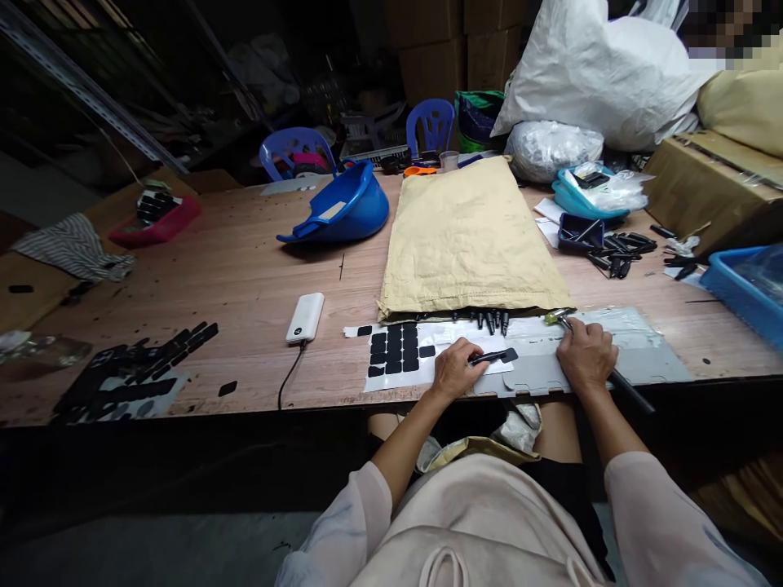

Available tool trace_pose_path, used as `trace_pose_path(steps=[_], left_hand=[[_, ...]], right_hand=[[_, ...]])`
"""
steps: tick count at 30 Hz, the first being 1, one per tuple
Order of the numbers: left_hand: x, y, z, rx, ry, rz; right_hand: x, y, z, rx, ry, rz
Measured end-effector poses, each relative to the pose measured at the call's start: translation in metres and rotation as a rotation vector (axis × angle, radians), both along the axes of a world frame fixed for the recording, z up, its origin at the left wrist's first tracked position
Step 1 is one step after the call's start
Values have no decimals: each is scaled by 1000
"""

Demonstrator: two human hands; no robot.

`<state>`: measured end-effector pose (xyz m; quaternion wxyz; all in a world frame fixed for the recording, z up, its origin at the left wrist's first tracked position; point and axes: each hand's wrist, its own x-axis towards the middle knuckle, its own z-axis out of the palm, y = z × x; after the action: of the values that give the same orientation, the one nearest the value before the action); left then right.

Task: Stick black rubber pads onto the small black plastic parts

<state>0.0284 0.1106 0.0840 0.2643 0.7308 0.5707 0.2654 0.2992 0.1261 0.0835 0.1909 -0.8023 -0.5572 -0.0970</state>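
My left hand (453, 368) is closed on a thin black rod-shaped part (491, 356) and rests on a white backing sheet (428, 371). Several black adhesive pads (395, 350) sit on that sheet just left of the hand. My right hand (587, 353) is closed round a long tool (630, 393) with a metal tip and a yellow-green end (555, 318), lying on a clear plastic sheet (636, 359). A row of small black parts (489, 319) lies along the near edge of a tan woven sack (468, 236) beyond both hands.
A white power bank (305, 317) with a cable lies left of the sheet. More black pads (147, 367) sit at the near left. A blue helmet-like basin (342, 208), red tray (156, 224), blue trays (743, 289), loose black parts (617, 249), a cardboard box (703, 183) and white bags (605, 73) ring the table.
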Motion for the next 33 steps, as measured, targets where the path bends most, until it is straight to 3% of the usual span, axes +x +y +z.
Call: trace_pose_path(steps=[11,15,18,21,28,33], left_hand=[[0,8,-7,-31,-40,-5],[1,8,-8,-37,-58,-6],[1,8,-9,-45,-66,-2],[1,9,-11,-43,-65,0],[0,10,-12,-65,-100,2],[0,10,-10,-61,-104,-4]], right_hand=[[2,-6,8,54,152,36],[-26,-32,20,171,346,300],[-52,-53,22,122,477,529],[-69,-66,17,47,529,631],[-82,-72,10,95,427,642],[-86,-72,10,11,307,606]])
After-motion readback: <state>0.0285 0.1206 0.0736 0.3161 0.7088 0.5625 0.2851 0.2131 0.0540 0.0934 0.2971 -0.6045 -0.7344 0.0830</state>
